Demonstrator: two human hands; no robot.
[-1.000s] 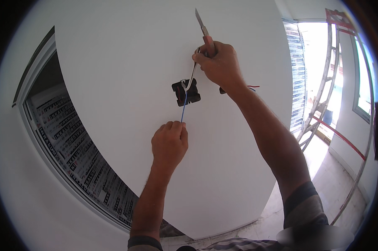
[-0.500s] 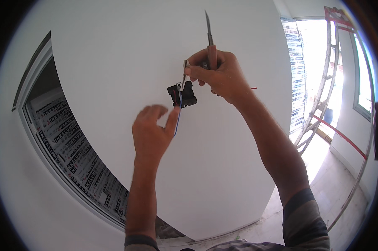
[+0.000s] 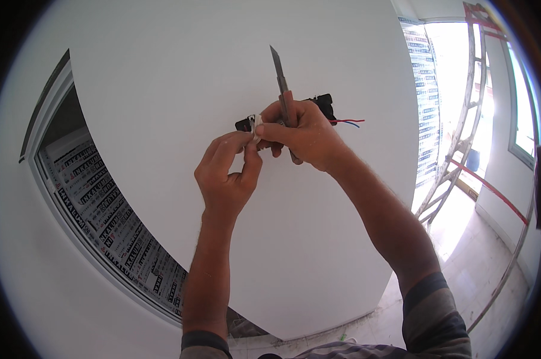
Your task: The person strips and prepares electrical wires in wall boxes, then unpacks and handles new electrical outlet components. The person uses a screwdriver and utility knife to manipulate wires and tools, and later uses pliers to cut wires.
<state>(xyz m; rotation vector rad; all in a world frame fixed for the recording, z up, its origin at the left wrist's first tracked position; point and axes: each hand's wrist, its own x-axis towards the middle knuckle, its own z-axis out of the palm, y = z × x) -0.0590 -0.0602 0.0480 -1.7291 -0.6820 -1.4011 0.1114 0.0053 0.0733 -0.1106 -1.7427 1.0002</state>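
My right hand is closed around a knife with a reddish handle, its long pointed blade tilting up and slightly left. Thumb and fingertip of the same hand also pinch a whitish strip. From below left, my left hand meets it, fingertips closed on the strip's lower end. Right behind the fingers, a black wall box is set in the white wall, mostly hidden. Another black wall box shows past my right hand. Red and blue wires stick out to the right of that hand.
The white wall spans the middle. At left is a framed opening with a print-covered panel. On the right, a ladder with red tape stands by a bright doorway. Pale floor lies below.
My right hand has come down and slightly left, the knife with it. My left hand has risen, and both hands now meet at the whitish strip. The second wall box has come into sight.
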